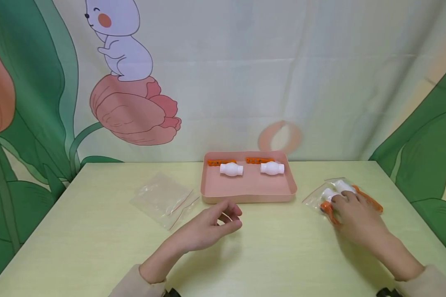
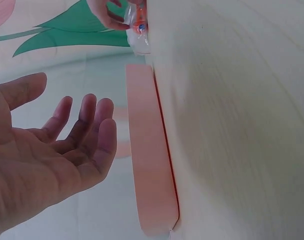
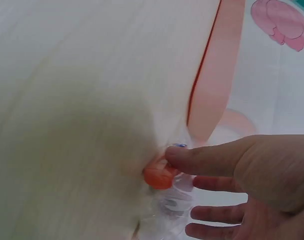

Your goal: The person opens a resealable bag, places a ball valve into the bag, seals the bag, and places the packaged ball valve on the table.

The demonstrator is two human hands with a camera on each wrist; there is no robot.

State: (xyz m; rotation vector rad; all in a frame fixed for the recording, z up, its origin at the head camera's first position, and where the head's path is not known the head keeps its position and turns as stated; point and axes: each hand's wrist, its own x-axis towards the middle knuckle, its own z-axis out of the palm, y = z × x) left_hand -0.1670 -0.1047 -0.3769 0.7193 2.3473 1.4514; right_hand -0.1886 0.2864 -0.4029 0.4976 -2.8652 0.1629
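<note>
My right hand reaches over clear zip bags at the right of the table. Inside them show white rounded tube pieces and orange parts, one a long strip. In the right wrist view the thumb touches an orange part through the plastic, while the other fingers extend over the bag. My left hand hovers in front of the pink tray, palm turned inward, fingers loosely bent and holding nothing. The left wrist view shows the palm and the tray's side.
Inside the tray lie two white bulging tube pieces and two orange strips behind them. Flat clear zip bags lie left of the tray. A printed curtain hangs along the table's back edge.
</note>
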